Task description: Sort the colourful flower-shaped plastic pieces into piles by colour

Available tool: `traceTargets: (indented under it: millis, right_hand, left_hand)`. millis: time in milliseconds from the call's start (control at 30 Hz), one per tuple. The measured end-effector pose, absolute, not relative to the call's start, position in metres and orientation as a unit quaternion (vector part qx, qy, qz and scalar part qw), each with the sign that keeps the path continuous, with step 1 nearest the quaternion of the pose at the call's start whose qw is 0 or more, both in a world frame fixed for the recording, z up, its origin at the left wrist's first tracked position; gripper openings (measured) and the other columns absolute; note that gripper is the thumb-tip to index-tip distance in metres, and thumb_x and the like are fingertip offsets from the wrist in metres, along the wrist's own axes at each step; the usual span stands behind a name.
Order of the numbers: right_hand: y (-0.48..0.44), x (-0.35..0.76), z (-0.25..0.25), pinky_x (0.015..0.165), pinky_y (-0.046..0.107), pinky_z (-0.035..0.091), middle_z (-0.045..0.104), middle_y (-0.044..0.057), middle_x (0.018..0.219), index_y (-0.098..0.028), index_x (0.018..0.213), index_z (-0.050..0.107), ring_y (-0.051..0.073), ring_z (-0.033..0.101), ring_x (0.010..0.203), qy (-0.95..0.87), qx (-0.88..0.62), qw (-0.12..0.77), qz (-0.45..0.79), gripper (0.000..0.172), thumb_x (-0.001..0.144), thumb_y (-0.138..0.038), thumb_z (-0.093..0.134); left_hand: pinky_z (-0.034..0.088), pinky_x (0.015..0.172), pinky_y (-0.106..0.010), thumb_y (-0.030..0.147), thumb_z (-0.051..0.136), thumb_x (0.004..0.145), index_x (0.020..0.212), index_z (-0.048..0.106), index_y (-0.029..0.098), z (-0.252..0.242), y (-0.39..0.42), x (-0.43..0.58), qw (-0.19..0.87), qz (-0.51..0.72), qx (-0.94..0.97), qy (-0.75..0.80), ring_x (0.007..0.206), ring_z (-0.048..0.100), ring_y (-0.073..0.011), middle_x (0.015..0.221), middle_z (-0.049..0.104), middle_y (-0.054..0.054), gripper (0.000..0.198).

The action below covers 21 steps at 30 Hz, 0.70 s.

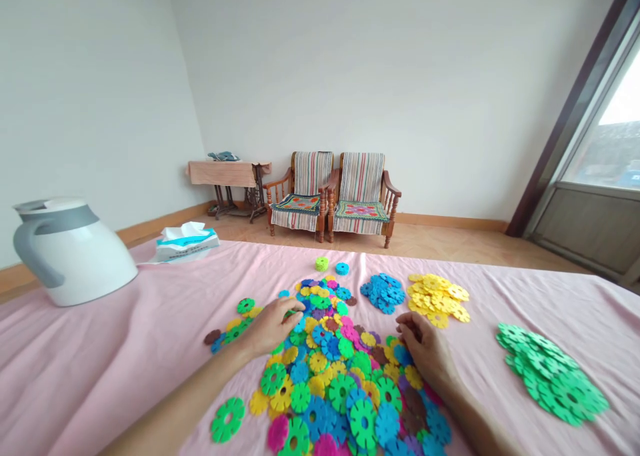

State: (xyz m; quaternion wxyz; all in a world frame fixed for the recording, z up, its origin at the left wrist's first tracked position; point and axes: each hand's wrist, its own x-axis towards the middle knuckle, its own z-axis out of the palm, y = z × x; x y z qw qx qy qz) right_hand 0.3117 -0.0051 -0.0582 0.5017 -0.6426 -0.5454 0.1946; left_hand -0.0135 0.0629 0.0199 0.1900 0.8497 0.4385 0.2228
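Observation:
A mixed pile of plastic snowflake discs (pixel 317 361) in green, yellow, blue, pink, purple and brown lies between my hands. My left hand (pixel 273 326) reaches over the pile's left side, fingers bent and drawn in with the thumb, its tips by a blue disc. What they grip, if anything, is hidden. At the pile's right edge my right hand (pixel 427 349) is curled, fingertips together near the thumb; no disc shows in it. Beyond it are a heap of blue discs (pixel 384 292) and a heap of yellow discs (pixel 437 297).
Green discs (pixel 553 373) are heaped at the right. Small lime (pixel 321 264) and blue stacks (pixel 342 269) stand behind the pile. A white-grey jug (pixel 90 259) and a tissue box (pixel 187 244) occupy the left of the pink cloth (pixel 150 323). Two wooden armchairs (pixel 363 196) stand beyond.

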Motion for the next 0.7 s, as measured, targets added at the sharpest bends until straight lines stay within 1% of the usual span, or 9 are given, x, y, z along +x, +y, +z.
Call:
traceTargets:
  millis: [67, 133, 233, 333, 400, 433, 500, 567, 700]
  right_hand:
    - [-0.005, 0.312, -0.059, 0.061, 0.029, 0.05, 0.068, 0.001, 0.075, -0.022, 0.085, 0.059, 0.02, 0.065, 0.072, -0.548, -0.641, 0.5, 0.197, 0.019, 0.075, -0.035, 0.05]
    - [-0.005, 0.312, -0.059, 0.061, 0.029, 0.05, 0.068, 0.001, 0.075, -0.022, 0.085, 0.059, 0.02, 0.065, 0.072, -0.55, -0.64, 0.498, 0.2, 0.02, 0.075, -0.037, 0.05]
    - [-0.005, 0.313, -0.059, 0.062, 0.029, 0.05, 0.068, 0.002, 0.075, -0.022, 0.085, 0.059, 0.02, 0.066, 0.073, -0.553, -0.638, 0.497, 0.201, 0.02, 0.075, -0.037, 0.05]
    - [-0.005, 0.313, -0.059, 0.062, 0.03, 0.05, 0.068, 0.002, 0.076, -0.022, 0.085, 0.058, 0.021, 0.066, 0.075, -0.554, -0.639, 0.495, 0.201, 0.02, 0.075, -0.037, 0.05]
    - [-0.005, 0.313, -0.059, 0.062, 0.03, 0.05, 0.068, 0.002, 0.076, -0.022, 0.086, 0.059, 0.021, 0.065, 0.075, -0.555, -0.64, 0.493, 0.199, 0.02, 0.076, -0.037, 0.05]
    - [-0.005, 0.313, -0.059, 0.062, 0.03, 0.05, 0.068, 0.002, 0.075, -0.022, 0.085, 0.059, 0.021, 0.065, 0.075, -0.555, -0.641, 0.492, 0.198, 0.02, 0.076, -0.037, 0.05]
    - [-0.005, 0.313, -0.06, 0.063, 0.03, 0.05, 0.068, 0.002, 0.075, -0.022, 0.085, 0.059, 0.021, 0.065, 0.075, -0.556, -0.642, 0.491, 0.195, 0.02, 0.076, -0.037, 0.051]
    - [-0.005, 0.313, -0.06, 0.062, 0.03, 0.049, 0.068, 0.002, 0.076, -0.021, 0.085, 0.059, 0.021, 0.065, 0.075, -0.556, -0.642, 0.491, 0.192, 0.02, 0.075, -0.036, 0.051]
    - [-0.005, 0.312, -0.06, 0.062, 0.029, 0.049, 0.068, 0.002, 0.075, -0.022, 0.086, 0.059, 0.02, 0.065, 0.073, -0.556, -0.644, 0.489, 0.191, 0.02, 0.076, -0.037, 0.05]
  left_hand:
    - [0.045, 0.087, -0.026, 0.033, 0.045, 0.088, 0.103, 0.067, 0.021, 0.026, 0.055, -0.011, 0.244, 0.227, 0.853, 0.401, 0.1, 0.06, -0.019, 0.107, 0.068, -0.004, 0.029]
    - [0.047, 0.082, -0.023, 0.036, 0.042, 0.089, 0.104, 0.067, 0.021, 0.029, 0.055, -0.008, 0.266, 0.237, 0.85, 0.387, 0.097, 0.062, -0.018, 0.105, 0.069, -0.003, 0.033]
    - [0.048, 0.076, -0.022, 0.037, 0.034, 0.092, 0.102, 0.067, 0.018, 0.027, 0.072, -0.001, 0.223, 0.255, 0.835, 0.434, 0.089, 0.064, -0.0168, 0.096, 0.071, -0.003, 0.039]
    - [0.046, 0.082, -0.027, 0.034, 0.031, 0.093, 0.097, 0.068, 0.017, 0.02, 0.099, 0.01, 0.167, 0.261, 0.818, 0.484, 0.093, 0.062, -0.0198, 0.098, 0.07, -0.005, 0.042]
    - [0.043, 0.088, -0.031, 0.035, 0.036, 0.092, 0.098, 0.069, 0.018, 0.014, 0.116, 0.02, 0.137, 0.255, 0.81, 0.51, 0.1, 0.059, -0.0231, 0.103, 0.068, -0.008, 0.038]
    - [0.041, 0.09, -0.034, 0.037, 0.039, 0.09, 0.102, 0.068, 0.019, 0.011, 0.123, 0.026, 0.123, 0.251, 0.806, 0.521, 0.104, 0.056, -0.0252, 0.107, 0.066, -0.008, 0.035]
    - [0.04, 0.091, -0.04, 0.043, 0.045, 0.087, 0.11, 0.065, 0.022, 0.006, 0.132, 0.038, 0.102, 0.239, 0.801, 0.539, 0.11, 0.052, -0.0295, 0.115, 0.063, -0.009, 0.037]
    - [0.04, 0.09, -0.045, 0.051, 0.047, 0.084, 0.113, 0.064, 0.026, 0.003, 0.136, 0.049, 0.092, 0.222, 0.802, 0.546, 0.111, 0.051, -0.0322, 0.117, 0.061, -0.009, 0.042]
    - [0.038, 0.09, -0.048, 0.06, 0.044, 0.082, 0.11, 0.065, 0.028, 0.004, 0.133, 0.063, 0.088, 0.197, 0.82, 0.53, 0.11, 0.05, -0.0332, 0.115, 0.06, -0.009, 0.047]
